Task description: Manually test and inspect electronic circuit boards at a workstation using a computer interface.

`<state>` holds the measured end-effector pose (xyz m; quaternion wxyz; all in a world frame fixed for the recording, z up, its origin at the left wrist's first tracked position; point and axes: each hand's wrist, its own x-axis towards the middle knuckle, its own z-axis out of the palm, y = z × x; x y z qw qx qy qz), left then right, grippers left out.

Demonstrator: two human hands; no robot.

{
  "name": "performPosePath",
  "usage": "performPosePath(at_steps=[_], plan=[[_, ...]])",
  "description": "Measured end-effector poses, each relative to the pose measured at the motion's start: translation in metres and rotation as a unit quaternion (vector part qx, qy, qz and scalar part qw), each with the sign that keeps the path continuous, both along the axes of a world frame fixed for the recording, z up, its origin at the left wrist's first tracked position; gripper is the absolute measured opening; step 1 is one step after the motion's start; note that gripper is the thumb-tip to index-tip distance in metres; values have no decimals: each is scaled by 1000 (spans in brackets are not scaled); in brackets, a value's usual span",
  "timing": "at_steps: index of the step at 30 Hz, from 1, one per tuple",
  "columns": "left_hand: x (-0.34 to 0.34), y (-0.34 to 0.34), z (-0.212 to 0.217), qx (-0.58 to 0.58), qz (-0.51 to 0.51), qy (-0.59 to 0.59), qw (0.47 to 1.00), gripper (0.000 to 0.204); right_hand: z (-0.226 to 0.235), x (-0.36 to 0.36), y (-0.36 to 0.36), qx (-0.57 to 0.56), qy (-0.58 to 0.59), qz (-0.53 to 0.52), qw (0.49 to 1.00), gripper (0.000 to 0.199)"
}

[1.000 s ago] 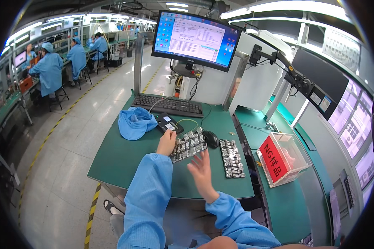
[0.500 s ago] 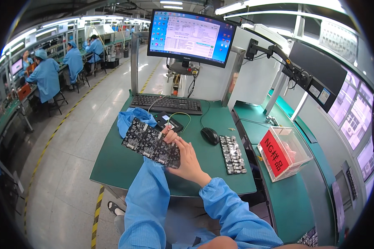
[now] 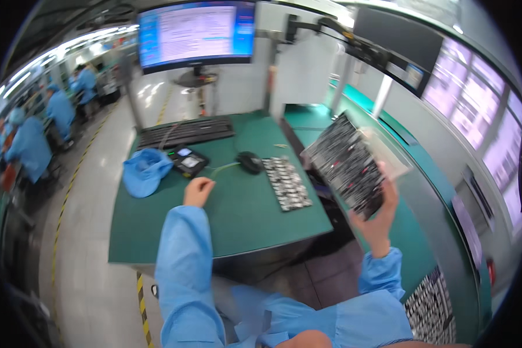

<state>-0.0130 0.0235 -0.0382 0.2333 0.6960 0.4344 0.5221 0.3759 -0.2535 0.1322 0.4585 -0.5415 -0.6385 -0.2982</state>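
On the right, my right hand (image 3: pixel 378 211) grips a black circuit board panel (image 3: pixel 349 165) by its lower right edge. The panel is tilted up, smeared by motion, and covers part of a clear box (image 3: pixel 392 155). My left hand (image 3: pixel 198 191) is closed in a pinch over the green table (image 3: pixel 156 232). A thin yellow-green wire (image 3: pixel 223 167) runs to its fingertips; the wire's end is hidden there. Just beyond that hand lies a small black device (image 3: pixel 187 161) with a lit screen.
A blue cap (image 3: pixel 147 173), keyboard (image 3: pixel 185 132), mouse (image 3: pixel 250 162) and a panel of small boards (image 3: pixel 287 184) lie on the table. A monitor (image 3: pixel 197 36) stands behind. More circuit panels (image 3: pixel 432 307) rest on the right bench (image 3: pixel 409 246). Co-workers (image 3: pixel 33 145) sit far left.
My right hand has carried the circuit board panel to the right, away from my left hand. My left hand has let go of the panel and is lower left. The view has turned right.
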Motion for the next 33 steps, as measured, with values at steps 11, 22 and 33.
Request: performPosePath(at_steps=[11, 22, 33], plan=[[-48, 45, -26, -23, -2, 61, 998, 15, -94, 324, -143, -12, 154, -472, 868, 75], [-48, 40, -24, -44, 22, 121, 991, 15, -164, 448, -139, -206, 215, -356, 886, 53], [-53, 45, -25, -63, 11, 104, 992, 17, -170, 452, -124, -226, 202, -473, 827, 44]])
